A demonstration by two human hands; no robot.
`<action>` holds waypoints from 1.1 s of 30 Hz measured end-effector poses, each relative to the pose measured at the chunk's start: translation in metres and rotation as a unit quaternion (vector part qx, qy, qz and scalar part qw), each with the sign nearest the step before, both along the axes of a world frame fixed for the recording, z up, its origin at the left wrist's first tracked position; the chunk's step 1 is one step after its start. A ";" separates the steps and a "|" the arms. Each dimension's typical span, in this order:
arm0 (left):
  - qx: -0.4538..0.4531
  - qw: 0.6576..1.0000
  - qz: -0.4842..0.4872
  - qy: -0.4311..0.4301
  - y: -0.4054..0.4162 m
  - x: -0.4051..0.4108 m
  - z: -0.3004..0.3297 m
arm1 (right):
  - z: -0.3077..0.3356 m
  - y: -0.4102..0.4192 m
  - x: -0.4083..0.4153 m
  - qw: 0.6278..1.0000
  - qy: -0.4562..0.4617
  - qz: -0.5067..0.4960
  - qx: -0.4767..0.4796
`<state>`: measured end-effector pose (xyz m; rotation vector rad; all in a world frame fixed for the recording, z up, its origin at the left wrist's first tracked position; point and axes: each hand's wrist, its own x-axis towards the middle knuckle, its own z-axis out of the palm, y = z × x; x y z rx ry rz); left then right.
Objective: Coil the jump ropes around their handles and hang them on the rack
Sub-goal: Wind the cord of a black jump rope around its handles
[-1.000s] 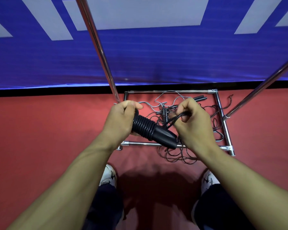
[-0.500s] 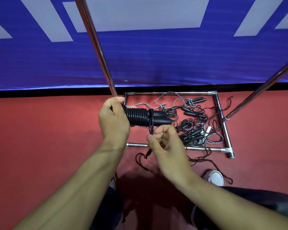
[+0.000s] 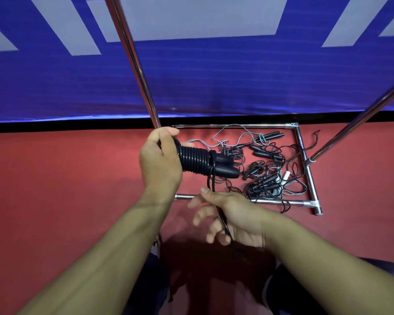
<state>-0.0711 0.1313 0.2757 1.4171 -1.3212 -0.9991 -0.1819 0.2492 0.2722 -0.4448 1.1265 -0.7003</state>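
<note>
Gripping the black jump-rope handles (image 3: 223, 168) in your left hand (image 3: 160, 165), cord coiled tight around them.

Your right hand (image 3: 232, 214) sits lower, fingers loosely spread, with the loose black cord (image 3: 222, 218) running down across its palm (whether any finger pinches it, you cannot tell). Beyond, a tangle of more jump ropes (image 3: 263, 169) lies on the red floor (image 3: 66, 178) inside the chrome rack base (image 3: 305, 164).

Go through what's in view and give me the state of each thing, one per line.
Black jump rope handles: cord coiled round them, gripped by left hand.
Loose black cord end: hanging, running through right hand.
Other jump ropes: tangled on floor inside chrome rack base.
</note>
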 end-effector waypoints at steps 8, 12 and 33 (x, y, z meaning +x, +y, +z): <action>-0.047 0.995 0.088 -0.011 -0.001 0.004 0.005 | -0.012 -0.001 -0.005 0.818 0.486 -0.191 -0.243; -0.027 0.994 0.105 0.023 -0.006 0.003 -0.002 | -0.009 0.007 0.007 0.809 0.515 -0.123 -0.256; 0.048 0.994 0.053 0.085 0.015 -0.014 0.004 | -0.010 -0.004 0.004 0.961 0.132 -0.154 -0.187</action>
